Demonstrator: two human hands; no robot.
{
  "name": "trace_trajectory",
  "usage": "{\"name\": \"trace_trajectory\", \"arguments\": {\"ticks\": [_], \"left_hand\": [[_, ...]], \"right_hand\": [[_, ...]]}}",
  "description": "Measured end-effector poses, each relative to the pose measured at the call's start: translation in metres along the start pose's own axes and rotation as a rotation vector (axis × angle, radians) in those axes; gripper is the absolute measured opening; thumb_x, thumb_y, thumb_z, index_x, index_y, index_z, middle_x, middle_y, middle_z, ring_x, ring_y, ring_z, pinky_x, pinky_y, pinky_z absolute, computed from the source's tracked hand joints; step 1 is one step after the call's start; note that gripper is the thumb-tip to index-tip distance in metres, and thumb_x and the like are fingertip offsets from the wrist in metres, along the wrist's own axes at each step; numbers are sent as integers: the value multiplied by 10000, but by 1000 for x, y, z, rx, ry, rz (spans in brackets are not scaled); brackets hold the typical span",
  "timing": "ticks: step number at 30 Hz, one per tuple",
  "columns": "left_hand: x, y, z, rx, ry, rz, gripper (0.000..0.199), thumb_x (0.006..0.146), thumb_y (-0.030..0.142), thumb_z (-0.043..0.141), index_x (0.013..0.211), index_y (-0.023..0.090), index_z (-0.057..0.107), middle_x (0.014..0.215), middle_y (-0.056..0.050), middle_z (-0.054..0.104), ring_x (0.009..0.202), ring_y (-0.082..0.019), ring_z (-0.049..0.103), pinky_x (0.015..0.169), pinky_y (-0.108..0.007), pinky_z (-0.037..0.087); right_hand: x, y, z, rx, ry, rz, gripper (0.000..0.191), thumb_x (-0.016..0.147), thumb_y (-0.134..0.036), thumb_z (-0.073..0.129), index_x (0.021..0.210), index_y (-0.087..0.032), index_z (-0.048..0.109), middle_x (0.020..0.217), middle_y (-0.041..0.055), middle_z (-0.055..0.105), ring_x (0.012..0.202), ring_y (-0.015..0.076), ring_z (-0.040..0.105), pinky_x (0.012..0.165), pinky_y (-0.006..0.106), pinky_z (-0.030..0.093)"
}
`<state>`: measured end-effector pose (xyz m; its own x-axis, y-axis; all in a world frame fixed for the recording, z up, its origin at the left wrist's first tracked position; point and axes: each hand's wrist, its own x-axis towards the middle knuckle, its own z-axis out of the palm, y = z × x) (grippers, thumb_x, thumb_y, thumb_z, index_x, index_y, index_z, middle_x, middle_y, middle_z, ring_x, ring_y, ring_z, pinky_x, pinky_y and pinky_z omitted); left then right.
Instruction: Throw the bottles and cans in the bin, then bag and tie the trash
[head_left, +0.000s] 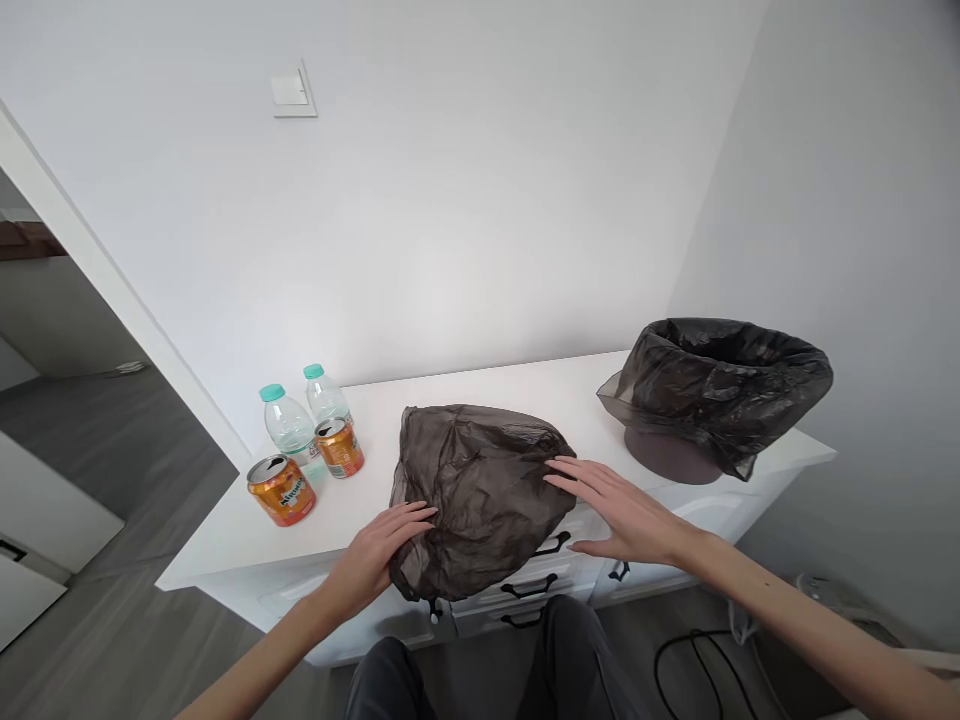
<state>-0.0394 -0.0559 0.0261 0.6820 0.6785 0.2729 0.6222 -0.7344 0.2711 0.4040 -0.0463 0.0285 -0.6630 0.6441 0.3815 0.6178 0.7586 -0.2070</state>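
Observation:
A thin black bin bag [487, 490] spreads crumpled between my hands, over the white countertop and its front edge. My left hand [390, 540] grips the bag's left side, with fingers over the plastic and the thumb hidden. At the bag's right side, my right hand [619, 505] is open, its fingertips against the plastic and its thumb held apart. What lies under or inside the bag cannot be seen.
On the left stand two orange drink cans [283, 490] and two clear bottles [289, 425] with teal caps. To the right, a brownish bin [667, 455] wears a black liner [712, 400] folded over its rim. Drawer handles [529, 587] jut below the countertop [360, 510]. A black cable [697, 635] lies on the floor.

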Motion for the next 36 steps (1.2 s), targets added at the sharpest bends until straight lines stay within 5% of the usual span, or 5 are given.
{"name": "trace_trajectory", "arguments": {"ticks": [8,16,20,25,36], "left_hand": [[46,10,-61,-399,50,-417,344,955,389,501,1141,186,706,1091,-73,773,1011,-277,709,890,-362,572],[124,-16,-100,-228,260,-766,467,865,375,595,1282,165,575,1193,-140,722,1133,-322,680,978,-508,551],[148,25,-79,267,647,-291,444,933,214,525,1375,177,520,1458,-164,551,1409,-303,489,1183,-553,388],[159,66,-21,384,18,262,495,1036,289,498,1526,262,439,1602,-58,474,1535,-246,344,1269,-474,305],[201,-20,17,556,110,-3,728,931,45,406,1635,199,299,1688,-98,320,1600,-295,148,1303,-594,166]], "right_hand": [[8,20,34,85,130,78,208,1026,-344,549,1170,-227,644,1170,107,705,1079,276,631,950,445,494],[49,39,31,254,-51,565,359,1078,-405,350,855,-239,577,795,41,694,748,222,622,660,298,365],[71,47,32,204,-159,713,354,1065,-381,359,861,-220,599,918,86,734,854,238,666,658,287,334],[82,55,36,166,-234,783,340,1062,-373,353,955,-215,634,1016,112,747,923,253,686,639,288,303],[67,37,27,341,-109,780,192,1008,-375,449,1097,-233,543,883,48,695,816,236,643,643,293,351]]}}
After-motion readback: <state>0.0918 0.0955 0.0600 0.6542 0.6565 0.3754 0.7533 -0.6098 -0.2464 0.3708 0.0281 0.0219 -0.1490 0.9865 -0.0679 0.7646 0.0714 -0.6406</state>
